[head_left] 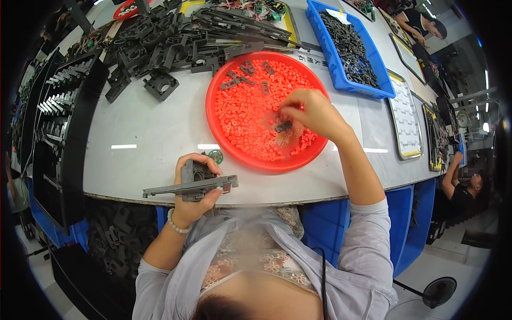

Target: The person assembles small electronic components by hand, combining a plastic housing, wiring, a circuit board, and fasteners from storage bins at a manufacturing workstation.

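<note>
My left hand (194,198) is closed round a dark grey plastic housing (193,175) with a long flat arm, held level at the table's near edge. A small green round piece (215,156) lies on the table just beyond its fingers. Over a round red basin (214,132) hangs my right hand (314,114), its fingers pinched together; what is between them I cannot make out. Small red plastic rings (250,114) cover most of the basin's bottom. Below those fingertips lies a small dark clip (283,126), and several similar dark pieces (234,81) rest among the rings at the far side.
Dark grey housings (160,82) and long strips (245,26) are heaped beyond the basin. A blue bin (341,89) full of small dark parts stands at the far right, near a tray of pale pieces (406,120). On the left is a black rack (72,138).
</note>
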Motion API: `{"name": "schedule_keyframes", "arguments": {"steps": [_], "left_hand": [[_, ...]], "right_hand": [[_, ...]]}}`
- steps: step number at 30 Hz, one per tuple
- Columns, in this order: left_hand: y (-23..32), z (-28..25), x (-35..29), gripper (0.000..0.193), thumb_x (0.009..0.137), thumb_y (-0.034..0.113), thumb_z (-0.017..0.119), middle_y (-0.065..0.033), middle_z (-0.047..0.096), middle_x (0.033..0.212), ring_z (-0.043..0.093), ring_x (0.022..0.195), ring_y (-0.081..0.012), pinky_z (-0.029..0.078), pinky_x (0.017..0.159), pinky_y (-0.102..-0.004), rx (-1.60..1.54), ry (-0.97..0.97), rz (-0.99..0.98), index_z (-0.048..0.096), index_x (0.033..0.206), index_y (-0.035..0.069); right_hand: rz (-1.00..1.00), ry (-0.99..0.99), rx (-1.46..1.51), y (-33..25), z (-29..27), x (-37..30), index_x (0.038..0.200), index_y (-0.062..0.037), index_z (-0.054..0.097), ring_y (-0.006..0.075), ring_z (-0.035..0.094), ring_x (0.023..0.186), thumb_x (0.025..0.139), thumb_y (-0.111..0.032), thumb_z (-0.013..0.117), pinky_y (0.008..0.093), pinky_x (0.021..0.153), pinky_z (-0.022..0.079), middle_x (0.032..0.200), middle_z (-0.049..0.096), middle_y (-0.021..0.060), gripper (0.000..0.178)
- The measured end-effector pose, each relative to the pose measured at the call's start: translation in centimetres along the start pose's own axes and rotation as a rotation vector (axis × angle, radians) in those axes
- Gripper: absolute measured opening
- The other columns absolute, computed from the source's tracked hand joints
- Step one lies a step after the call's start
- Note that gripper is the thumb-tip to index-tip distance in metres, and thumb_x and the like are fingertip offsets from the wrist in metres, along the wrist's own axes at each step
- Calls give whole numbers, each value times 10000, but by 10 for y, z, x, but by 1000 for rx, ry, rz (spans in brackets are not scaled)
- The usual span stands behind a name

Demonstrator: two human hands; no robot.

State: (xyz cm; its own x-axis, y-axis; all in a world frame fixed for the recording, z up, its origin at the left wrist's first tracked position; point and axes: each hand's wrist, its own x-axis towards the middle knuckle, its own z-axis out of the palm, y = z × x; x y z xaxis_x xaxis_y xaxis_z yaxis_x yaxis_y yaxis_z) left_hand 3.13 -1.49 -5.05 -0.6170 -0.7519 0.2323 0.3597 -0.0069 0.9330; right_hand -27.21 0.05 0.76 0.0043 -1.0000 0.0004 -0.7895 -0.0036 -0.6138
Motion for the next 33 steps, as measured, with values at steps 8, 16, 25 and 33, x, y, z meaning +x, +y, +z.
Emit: {"name": "schedule_keyframes", "arguments": {"steps": [8,16,25,33], "left_hand": [[-4,1,-2,540,665,-72,592,-111,498,938,522,888,-186,456,838,-347,18,-2,16,351,1137,33],[-1,1,-1,532,686,-51,611,-120,487,941,516,887,-191,491,793,-341,3,-2,8,347,1142,24],[-1,0,2,519,696,-54,603,-126,475,943,518,869,-188,524,746,-340,30,-41,28,341,1138,19],[3,4,2,513,697,-58,600,-125,469,949,521,865,-183,541,715,-337,12,-22,1,341,1133,16]], "right_hand": [[132,149,-40,-6,18,53,944,-11,618,191,584,714,762,-117,646,322,683,460,785,627,99,213],[40,55,133,-2,-4,10,879,-5,636,199,592,748,753,-66,638,313,704,461,799,633,92,140],[-97,-28,-88,9,2,-14,853,-25,665,287,594,833,739,-52,593,370,756,462,835,643,124,137],[-50,150,-194,16,3,-5,826,7,632,278,589,810,730,-50,622,357,734,465,810,626,129,113]]}}
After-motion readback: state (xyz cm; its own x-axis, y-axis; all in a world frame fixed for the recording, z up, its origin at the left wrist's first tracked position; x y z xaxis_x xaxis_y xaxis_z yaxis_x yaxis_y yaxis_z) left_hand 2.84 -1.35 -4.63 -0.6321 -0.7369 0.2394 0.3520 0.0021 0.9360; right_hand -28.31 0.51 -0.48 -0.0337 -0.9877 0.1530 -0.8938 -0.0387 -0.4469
